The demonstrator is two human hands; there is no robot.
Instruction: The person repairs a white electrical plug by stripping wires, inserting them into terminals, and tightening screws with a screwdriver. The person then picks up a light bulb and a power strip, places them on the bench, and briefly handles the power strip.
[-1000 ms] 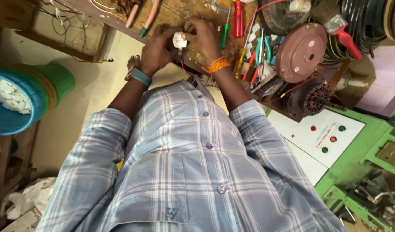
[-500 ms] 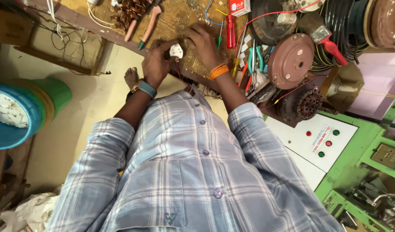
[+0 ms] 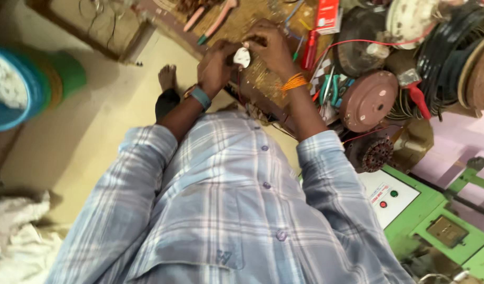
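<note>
Both my hands meet over a cluttered wooden workbench (image 3: 263, 84). My left hand (image 3: 215, 67), with a blue band at the wrist, and my right hand (image 3: 272, 48), with orange thread around the wrist, together pinch a small white part (image 3: 242, 57). Thin red and dark wires hang from the part toward the bench edge. My plaid shirt fills the lower half of the view.
A red-handled screwdriver (image 3: 308, 50), pliers (image 3: 216, 20), a round brown motor cover (image 3: 368, 101) and a wound stator (image 3: 377, 153) lie on the bench. A green control box with buttons (image 3: 394, 200) stands at the right. A blue tub (image 3: 13, 89) sits on the floor at left.
The view has shifted and tilted down slightly. Both hands stay together on the white part, turning it a little between the fingers.
</note>
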